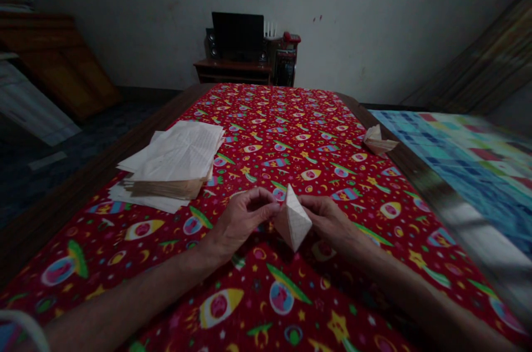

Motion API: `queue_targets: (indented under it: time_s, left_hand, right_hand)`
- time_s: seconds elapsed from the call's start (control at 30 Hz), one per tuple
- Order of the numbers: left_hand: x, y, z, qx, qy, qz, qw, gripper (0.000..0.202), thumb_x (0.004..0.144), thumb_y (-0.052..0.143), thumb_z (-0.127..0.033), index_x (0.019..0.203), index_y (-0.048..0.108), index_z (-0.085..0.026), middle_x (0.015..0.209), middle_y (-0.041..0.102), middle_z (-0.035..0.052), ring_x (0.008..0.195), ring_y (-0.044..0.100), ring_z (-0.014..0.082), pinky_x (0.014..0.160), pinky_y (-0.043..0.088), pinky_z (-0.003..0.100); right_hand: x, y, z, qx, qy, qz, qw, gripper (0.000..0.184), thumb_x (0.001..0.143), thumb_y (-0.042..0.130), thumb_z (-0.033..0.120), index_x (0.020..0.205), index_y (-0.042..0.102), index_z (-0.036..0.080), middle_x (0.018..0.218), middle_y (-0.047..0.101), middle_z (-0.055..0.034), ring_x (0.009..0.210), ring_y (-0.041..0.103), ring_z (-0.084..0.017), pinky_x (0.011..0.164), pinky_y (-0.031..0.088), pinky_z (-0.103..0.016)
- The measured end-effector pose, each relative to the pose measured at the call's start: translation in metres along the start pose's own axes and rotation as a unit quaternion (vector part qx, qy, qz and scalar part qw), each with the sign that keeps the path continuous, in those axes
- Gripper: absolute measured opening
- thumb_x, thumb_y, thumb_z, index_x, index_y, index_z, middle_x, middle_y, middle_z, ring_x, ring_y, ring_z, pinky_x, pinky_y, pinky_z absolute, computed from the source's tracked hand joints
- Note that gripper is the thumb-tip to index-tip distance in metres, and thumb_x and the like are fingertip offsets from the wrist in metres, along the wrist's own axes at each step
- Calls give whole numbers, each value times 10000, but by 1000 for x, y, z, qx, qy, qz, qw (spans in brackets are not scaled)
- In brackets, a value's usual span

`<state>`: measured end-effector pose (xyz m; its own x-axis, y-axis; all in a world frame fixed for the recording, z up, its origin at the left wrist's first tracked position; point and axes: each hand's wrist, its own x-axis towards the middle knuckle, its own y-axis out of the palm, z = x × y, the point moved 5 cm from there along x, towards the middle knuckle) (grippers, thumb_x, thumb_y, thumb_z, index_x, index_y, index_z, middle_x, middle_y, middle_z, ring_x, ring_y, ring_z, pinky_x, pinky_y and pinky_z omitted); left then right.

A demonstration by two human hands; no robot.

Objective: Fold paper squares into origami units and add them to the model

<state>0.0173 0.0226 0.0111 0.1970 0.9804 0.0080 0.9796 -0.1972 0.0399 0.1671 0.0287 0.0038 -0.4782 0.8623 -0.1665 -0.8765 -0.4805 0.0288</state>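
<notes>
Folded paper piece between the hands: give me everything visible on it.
The white folded paper piece is a creased, diamond-like form with pointed tips top and bottom and a ridge down its middle. It looks like thin paper. It stands roughly upright over the red patterned tablecloth, pinched on its left by the left hand and on its right by the right hand.
</notes>
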Motion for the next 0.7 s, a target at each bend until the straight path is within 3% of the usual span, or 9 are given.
queue_targets:
  time_s: [0.13, 0.27, 0.33, 0.37, 0.43, 0.5, 0.57, 0.6, 0.7]
  left_hand:
    - [-2, 8, 3, -12, -8, 47, 999, 268, 741, 705, -389, 746, 609, -139, 726, 602, -6, 680, 556, 105, 632, 448, 194]
    - [-10, 9, 11, -70, -36, 91, 993, 391, 880, 492, -518, 890, 606, -144, 844, 632, 50, 749, 600, 142, 700, 494, 259]
    - [-14, 7, 12, -89, -30, 112, 989, 430, 921, 399, -523, 983, 598, -147, 943, 632, 82, 865, 613, 179, 781, 508, 309]
    - [-15, 5, 12, -84, -23, 117, 989, 422, 930, 391, -508, 1018, 592, -147, 985, 625, 92, 921, 607, 194, 816, 507, 327]
    - [-16, 3, 9, -50, -5, 110, 993, 376, 932, 422, -463, 1034, 591, -144, 1030, 610, 97, 967, 597, 204, 847, 509, 340]
    - [-14, 1, 7, -27, 5, 94, 995, 322, 928, 452, -419, 1024, 592, -145, 1031, 607, 88, 952, 601, 196, 842, 519, 332]
    - [-11, 2, 5, -23, 4, 89, 996, 291, 923, 467, -392, 1016, 594, -148, 1013, 613, 78, 927, 609, 185, 835, 525, 322]
    - [-10, 2, 5, -25, 2, 86, 996, 284, 918, 474, -386, 1012, 596, -148, 1003, 617, 74, 917, 613, 182, 833, 526, 317]
    - [-7, 0, 7, -30, -3, 76, 997, 271, 892, 513, -382, 980, 620, -148, 992, 627, 68, 890, 622, 176, 828, 526, 310]
  right_hand:
    - [2, 2, 1, -5, 11, -12, 1000, 414, 697, 666, 573, 710, 631, 161, 570, 586, 24, 475, 466, -75, 458, 343, -195]
    - [-9, 3, 3, -20, 36, 1, 999, 400, 805, 552, 557, 740, 593, 165, 629, 637, -21, 523, 541, -105, 481, 380, -209]
    - [-24, 2, 8, -69, 1, -8, 998, 374, 894, 448, 502, 809, 598, 170, 716, 658, -46, 622, 593, -135, 552, 433, -238]
    - [-33, 1, 14, -115, -50, -31, 992, 360, 934, 392, 463, 878, 607, 179, 777, 661, -51, 693, 607, -146, 612, 455, -257]
    - [-53, 7, 28, -266, -195, -49, 943, 251, 936, 446, 389, 1011, 599, 204, 947, 647, -67, 856, 589, -168, 730, 452, -290]
    - [-69, 30, 30, -389, -314, 72, 863, 283, 851, 596, 426, 1050, 595, 225, 1063, 605, -66, 929, 548, -188, 765, 437, -308]
    - [-71, 43, 22, -488, -331, 110, 800, 217, 847, 618, 359, 1012, 597, 220, 1062, 591, -55, 900, 527, -189, 761, 419, -335]
    - [-67, 46, 19, -524, -332, 93, 779, 109, 871, 585, 275, 964, 598, 220, 1019, 593, -38, 868, 518, -182, 761, 408, -350]
    - [-51, 48, 12, -552, -356, 82, 749, 82, 901, 517, 194, 910, 598, 201, 985, 595, -35, 856, 505, -174, 780, 398, -368]
